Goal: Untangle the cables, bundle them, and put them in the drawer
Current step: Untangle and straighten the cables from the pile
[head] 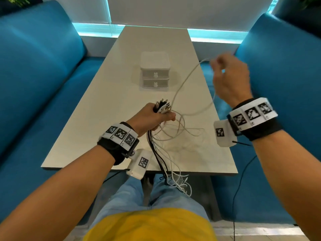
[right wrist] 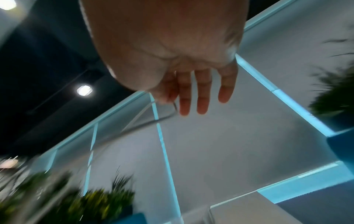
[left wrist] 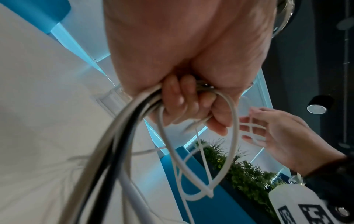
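Note:
My left hand (head: 156, 117) grips a bunch of white and black cables (head: 162, 107) over the near middle of the table, plug ends sticking up. Their loose lengths (head: 173, 178) hang over the table's front edge onto my lap. One white cable (head: 187, 79) runs up from the loops (head: 173, 131) on the table to my raised right hand (head: 218, 64), which pinches it at the right. A white two-drawer box (head: 155, 70) stands mid-table, both drawers closed. The left wrist view shows fingers (left wrist: 182, 103) curled round the cables (left wrist: 122, 136). The blurred right wrist view shows the cable (right wrist: 153, 119) at my thumb.
The pale table (head: 86, 136) stands between two blue sofas (head: 43, 84), with a white wall and lit strip behind. A thin black wire (head: 241, 180) hangs from my right wrist device. Plants (left wrist: 249, 171) stand behind the right sofa.

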`<state>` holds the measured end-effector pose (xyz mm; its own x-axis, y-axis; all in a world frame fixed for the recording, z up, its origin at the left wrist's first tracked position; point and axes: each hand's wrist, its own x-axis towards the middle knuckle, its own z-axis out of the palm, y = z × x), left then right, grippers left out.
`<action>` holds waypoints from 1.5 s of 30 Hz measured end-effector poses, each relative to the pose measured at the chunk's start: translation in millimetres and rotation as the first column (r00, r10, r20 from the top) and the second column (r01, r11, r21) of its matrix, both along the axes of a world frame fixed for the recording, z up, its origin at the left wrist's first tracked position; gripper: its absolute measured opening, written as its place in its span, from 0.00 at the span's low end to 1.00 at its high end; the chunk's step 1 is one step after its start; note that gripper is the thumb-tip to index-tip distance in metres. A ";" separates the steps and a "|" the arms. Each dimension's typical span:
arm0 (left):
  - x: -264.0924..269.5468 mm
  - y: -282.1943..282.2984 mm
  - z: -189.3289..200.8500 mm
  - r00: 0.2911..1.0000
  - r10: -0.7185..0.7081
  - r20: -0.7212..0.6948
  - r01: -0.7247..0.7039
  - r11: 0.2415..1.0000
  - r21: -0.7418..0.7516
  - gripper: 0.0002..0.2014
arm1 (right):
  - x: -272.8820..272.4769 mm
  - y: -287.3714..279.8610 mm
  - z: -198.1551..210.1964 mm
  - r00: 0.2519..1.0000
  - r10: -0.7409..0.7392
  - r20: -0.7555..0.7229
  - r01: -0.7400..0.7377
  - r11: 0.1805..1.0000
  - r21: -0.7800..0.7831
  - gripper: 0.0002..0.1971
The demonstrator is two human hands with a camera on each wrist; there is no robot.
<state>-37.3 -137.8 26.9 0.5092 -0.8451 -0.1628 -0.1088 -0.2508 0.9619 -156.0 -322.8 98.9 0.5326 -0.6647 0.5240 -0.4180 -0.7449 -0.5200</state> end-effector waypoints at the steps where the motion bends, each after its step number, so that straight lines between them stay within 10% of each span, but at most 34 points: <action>1: 1.0 1.0 -0.2 1.000 0.007 -0.003 -0.007 1.000 -0.007 0.08 | -2.9 -5.8 4.7 0.995 -0.080 0.055 0.078 0.996 0.041 0.13; 4: -1.2 -1.5 4.5 1.000 -0.006 0.004 0.006 1.000 -0.005 0.09 | -11.6 -13.0 2.8 0.994 -0.107 -0.037 0.109 0.991 0.073 0.12; 8: -12.8 -10.6 14.0 0.996 -0.075 0.054 0.074 0.997 0.013 0.10 | -17.5 11.7 -18.1 0.912 0.298 -0.282 -0.279 0.954 0.107 0.33; 14: -24.5 -11.4 25.5 0.983 -0.145 0.115 0.141 0.989 0.044 0.08 | -26.0 32.4 -36.5 0.795 0.514 -0.323 -0.476 0.858 0.194 0.07; 20: -26.8 -6.3 30.5 0.958 -0.275 0.082 0.274 0.961 0.032 0.08 | -66.1 5.1 -24.8 0.971 0.238 -0.022 -0.224 0.937 0.268 0.07; 26: -63.5 -16.1 48.7 0.811 -0.568 0.138 0.567 0.822 0.051 0.09 | -150.5 -19.9 -49.1 0.946 0.094 -0.310 0.087 0.848 0.523 0.10; 31: -115.2 -48.3 49.6 0.574 -0.660 0.485 0.661 0.723 0.202 0.17 | -213.0 -15.2 -87.4 0.916 0.007 -0.401 0.245 0.782 0.573 0.06; 45: -198.7 -92.7 35.6 0.824 -0.522 0.218 0.554 0.823 -0.123 0.11 | -223.4 46.8 -106.4 0.911 0.383 0.151 -0.335 0.474 0.814 0.38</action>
<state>-236.0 -230.5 62.5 -0.0299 -0.9979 0.0577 -0.3398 0.0644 0.9383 -379.4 -276.0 -7.5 0.8334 -0.5268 -0.1670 -0.2565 -0.1011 -0.9612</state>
